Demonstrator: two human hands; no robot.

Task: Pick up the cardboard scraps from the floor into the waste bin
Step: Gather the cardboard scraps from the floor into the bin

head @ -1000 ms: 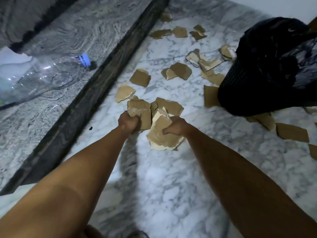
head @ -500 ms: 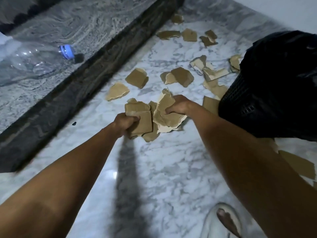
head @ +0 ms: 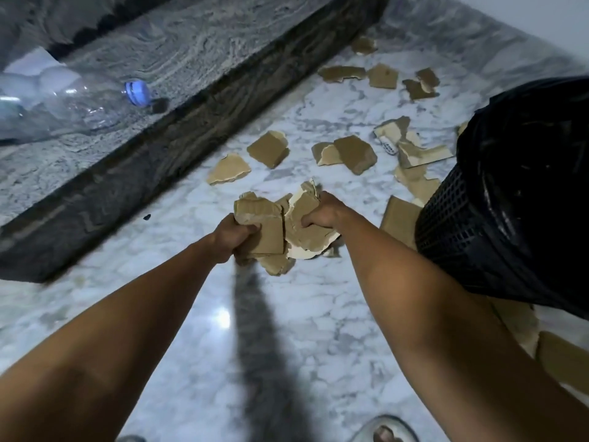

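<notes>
The left hand [head: 234, 236] grips a flat cardboard scrap [head: 266, 226], its long side running near to far, touching the crumpled, tilted bundle of scraps [head: 307, 224] gripped by the right hand [head: 322, 212], above the floor [head: 197, 314], left of the black waste bin [head: 510, 193].

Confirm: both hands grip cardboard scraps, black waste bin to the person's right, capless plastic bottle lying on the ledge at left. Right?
One thing is off: the plastic bottle is not capless; the head view shows a blue cap on it. The rest holds: the left hand and right hand each grip cardboard scraps, the black waste bin sits to the person's right, and the bottle lies on the ledge at left.
</notes>
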